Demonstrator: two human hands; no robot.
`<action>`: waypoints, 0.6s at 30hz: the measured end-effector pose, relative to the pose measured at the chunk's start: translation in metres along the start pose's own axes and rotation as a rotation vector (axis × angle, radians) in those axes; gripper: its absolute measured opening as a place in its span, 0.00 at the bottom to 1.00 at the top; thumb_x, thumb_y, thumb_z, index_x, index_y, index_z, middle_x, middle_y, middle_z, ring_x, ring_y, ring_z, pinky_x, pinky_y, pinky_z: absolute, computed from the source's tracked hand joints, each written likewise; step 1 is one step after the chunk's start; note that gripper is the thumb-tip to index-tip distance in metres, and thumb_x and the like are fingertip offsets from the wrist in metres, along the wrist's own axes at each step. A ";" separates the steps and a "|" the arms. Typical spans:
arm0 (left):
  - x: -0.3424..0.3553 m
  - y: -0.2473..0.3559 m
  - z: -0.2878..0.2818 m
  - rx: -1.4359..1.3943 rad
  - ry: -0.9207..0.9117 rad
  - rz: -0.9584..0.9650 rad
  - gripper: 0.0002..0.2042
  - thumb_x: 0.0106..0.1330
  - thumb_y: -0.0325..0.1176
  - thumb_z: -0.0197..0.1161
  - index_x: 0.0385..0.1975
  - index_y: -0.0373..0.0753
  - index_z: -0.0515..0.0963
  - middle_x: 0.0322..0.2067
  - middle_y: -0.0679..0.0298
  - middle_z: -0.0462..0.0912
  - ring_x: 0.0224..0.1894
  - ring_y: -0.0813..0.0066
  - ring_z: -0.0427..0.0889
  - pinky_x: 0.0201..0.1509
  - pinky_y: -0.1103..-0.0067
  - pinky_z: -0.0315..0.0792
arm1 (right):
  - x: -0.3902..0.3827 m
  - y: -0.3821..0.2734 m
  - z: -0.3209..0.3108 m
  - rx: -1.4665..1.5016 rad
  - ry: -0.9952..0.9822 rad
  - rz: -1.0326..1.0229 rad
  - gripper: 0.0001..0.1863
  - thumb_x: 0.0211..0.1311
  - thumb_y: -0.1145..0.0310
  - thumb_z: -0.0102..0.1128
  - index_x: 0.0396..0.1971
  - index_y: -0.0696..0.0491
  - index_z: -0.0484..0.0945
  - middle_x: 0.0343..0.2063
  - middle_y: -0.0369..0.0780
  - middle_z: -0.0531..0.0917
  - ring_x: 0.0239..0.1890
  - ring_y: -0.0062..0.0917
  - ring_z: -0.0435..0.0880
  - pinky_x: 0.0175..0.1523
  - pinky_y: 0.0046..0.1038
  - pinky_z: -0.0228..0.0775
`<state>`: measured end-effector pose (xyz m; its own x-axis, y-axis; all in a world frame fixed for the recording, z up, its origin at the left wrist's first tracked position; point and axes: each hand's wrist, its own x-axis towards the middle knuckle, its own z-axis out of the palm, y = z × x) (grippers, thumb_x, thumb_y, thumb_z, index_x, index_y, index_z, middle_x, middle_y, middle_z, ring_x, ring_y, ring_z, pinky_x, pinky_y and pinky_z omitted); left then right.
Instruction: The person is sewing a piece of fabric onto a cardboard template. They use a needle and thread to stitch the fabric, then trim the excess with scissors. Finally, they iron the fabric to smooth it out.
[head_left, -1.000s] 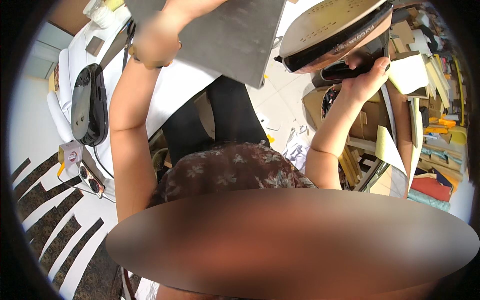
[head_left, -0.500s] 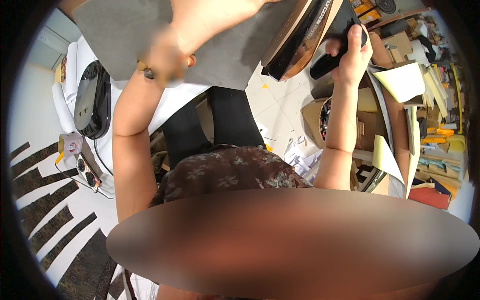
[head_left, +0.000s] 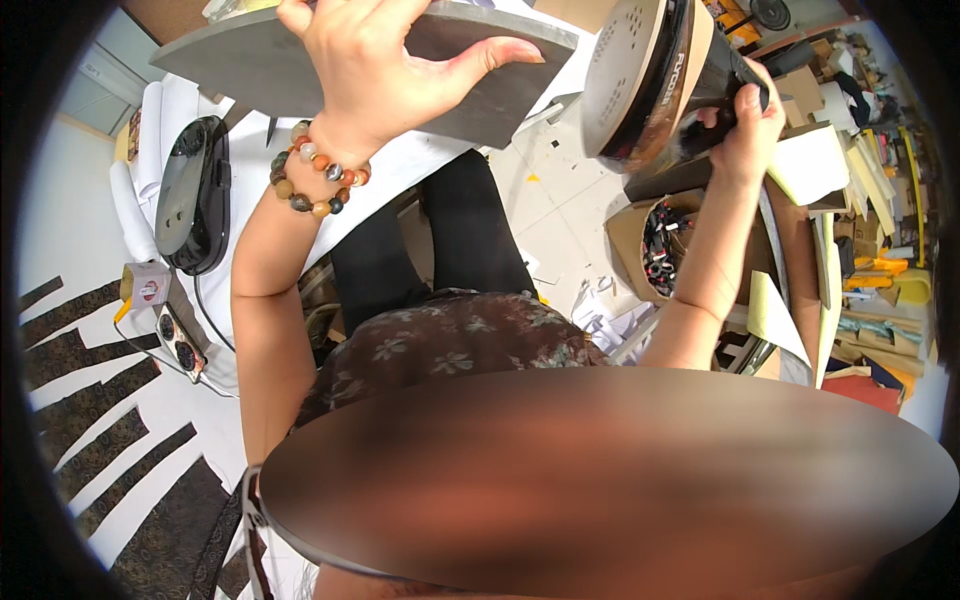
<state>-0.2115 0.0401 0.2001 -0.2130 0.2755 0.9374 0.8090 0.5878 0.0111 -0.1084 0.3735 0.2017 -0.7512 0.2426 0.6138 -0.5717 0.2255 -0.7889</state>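
Note:
My left hand [head_left: 370,70], with a bead bracelet at its wrist, grips a thin dark grey board [head_left: 480,100] at the top, thumb stretched along its face and other fingertips partly out of sight. The board lies over a white work surface [head_left: 250,320]. At the upper right my right hand [head_left: 745,125] is closed round the handle of an iron [head_left: 640,80], which is raised on its side with the perforated soleplate facing left, beside the board. A glossy black oblong device [head_left: 195,195] with a cord stands left of my left forearm.
White rolls [head_left: 150,135] and a power strip [head_left: 178,345] are at the left, near dark patterned cut pieces [head_left: 95,440]. On the right, a carton of small items [head_left: 668,245], paper sheets [head_left: 800,165] and piled materials [head_left: 870,200] surround the tiled floor [head_left: 540,210], which has scraps on it.
The board has shifted and its visible outline changed, now showing a curved edge. My left hand has slid along with it. The iron swung left, then back right, turning more onto its side.

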 end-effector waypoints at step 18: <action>0.012 0.012 0.004 -0.093 -0.093 -0.055 0.25 0.42 0.52 0.83 0.19 0.39 0.75 0.26 0.59 0.78 0.38 0.56 0.75 0.51 0.64 0.62 | 0.093 -0.152 0.096 -1.315 -0.683 -0.185 0.30 0.53 0.42 0.78 0.35 0.58 0.87 0.27 0.38 0.87 0.29 0.24 0.85 0.39 0.27 0.77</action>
<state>-0.2071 0.0536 0.2100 -0.3050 0.3162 0.8983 0.8411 0.5318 0.0983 -0.1230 0.2710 0.3759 -0.9211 -0.2765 0.2741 -0.2538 0.9603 0.1156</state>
